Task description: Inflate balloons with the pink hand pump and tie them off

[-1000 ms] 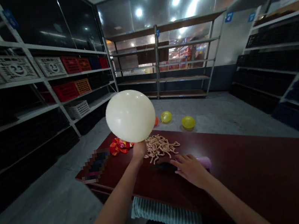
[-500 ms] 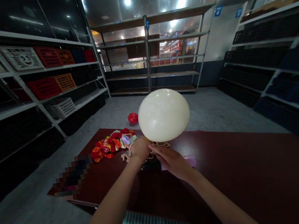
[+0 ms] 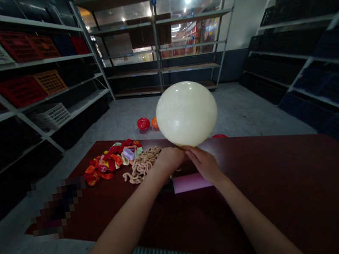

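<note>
An inflated cream-white balloon (image 3: 186, 113) stands upright above the table, its neck end down at my fingers. My left hand (image 3: 173, 159) is closed around the neck. My right hand (image 3: 206, 165) pinches at the same spot, its fingertips meeting the left hand. The neck itself is hidden by the fingers. Below my right hand lies a purple cylinder (image 3: 191, 182), with a dark end partly behind my left wrist. Left of my left hand is a heap of beige, cord-like pieces (image 3: 141, 165). Beyond it lie loose uninflated balloons (image 3: 110, 160) in red, orange, yellow and lilac.
All this rests on a dark red-brown table (image 3: 280, 178). On the floor past its far edge are a red round object (image 3: 144, 124) and an orange one (image 3: 155, 123). Shelving with crates (image 3: 19, 91) lines the left; more racks (image 3: 160, 70) stand ahead and at right.
My view has tilted down. The balloon and both hands have shifted slightly right relative to the table, uncovering more of the beige heap and the purple cylinder. Both hands still grip the neck.
</note>
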A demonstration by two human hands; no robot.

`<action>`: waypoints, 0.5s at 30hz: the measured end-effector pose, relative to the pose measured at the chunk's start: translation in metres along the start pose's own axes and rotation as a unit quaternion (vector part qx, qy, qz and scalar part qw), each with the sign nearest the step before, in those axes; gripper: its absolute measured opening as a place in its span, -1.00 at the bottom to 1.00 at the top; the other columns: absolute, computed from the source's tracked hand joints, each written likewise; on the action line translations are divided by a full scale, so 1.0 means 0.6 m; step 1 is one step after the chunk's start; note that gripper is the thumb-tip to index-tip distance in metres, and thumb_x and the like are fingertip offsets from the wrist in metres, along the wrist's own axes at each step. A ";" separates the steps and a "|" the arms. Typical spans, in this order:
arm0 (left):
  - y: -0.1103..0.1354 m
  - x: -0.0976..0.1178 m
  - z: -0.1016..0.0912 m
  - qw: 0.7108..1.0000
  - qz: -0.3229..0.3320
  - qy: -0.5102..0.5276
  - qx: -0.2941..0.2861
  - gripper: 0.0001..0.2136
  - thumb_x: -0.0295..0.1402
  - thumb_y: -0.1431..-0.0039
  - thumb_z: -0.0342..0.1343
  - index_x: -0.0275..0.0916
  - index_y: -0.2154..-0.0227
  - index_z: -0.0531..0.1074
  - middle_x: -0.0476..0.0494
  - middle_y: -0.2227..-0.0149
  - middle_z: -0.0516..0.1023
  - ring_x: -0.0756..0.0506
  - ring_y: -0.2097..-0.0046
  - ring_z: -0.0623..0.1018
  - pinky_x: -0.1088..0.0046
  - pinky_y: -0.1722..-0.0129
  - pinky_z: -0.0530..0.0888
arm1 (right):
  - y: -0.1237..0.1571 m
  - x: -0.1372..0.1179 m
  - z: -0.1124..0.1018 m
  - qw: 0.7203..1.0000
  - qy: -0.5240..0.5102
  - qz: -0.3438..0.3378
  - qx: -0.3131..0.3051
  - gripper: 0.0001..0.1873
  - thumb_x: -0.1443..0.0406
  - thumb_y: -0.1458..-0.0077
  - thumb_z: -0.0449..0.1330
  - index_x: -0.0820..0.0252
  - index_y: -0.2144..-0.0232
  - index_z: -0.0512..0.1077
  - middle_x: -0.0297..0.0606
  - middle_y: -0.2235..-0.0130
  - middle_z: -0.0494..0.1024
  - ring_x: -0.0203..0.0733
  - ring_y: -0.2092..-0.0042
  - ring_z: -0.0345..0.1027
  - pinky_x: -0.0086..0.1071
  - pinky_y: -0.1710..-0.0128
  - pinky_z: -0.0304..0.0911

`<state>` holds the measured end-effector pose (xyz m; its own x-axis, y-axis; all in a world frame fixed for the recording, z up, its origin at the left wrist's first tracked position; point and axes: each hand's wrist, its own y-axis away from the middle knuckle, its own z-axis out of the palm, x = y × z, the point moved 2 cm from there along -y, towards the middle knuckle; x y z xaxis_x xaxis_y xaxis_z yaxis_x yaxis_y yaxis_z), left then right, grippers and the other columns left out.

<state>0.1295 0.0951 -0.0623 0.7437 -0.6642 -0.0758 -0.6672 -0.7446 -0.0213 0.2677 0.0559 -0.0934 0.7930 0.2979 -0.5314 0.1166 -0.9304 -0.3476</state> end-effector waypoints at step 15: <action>-0.002 0.006 -0.031 0.990 0.115 -0.021 0.083 -0.64 -0.24 -0.34 -0.03 -0.41 0.31 0.57 -0.41 0.40 0.58 -0.25 0.34 0.61 0.27 0.38 0.49 | -0.001 0.024 -0.006 0.997 -0.030 0.053 0.038 -0.66 0.11 -0.29 -0.04 -0.09 0.12 0.51 -0.32 0.21 0.62 -0.14 0.23 0.47 -0.30 0.24 0.29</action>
<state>0.1337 0.0923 -0.0439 0.5719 -0.8084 -0.1391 -0.8186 -0.5513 -0.1612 0.2812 0.0598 -0.0980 0.7604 0.2132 -0.6134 -0.0136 -0.9391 -0.3433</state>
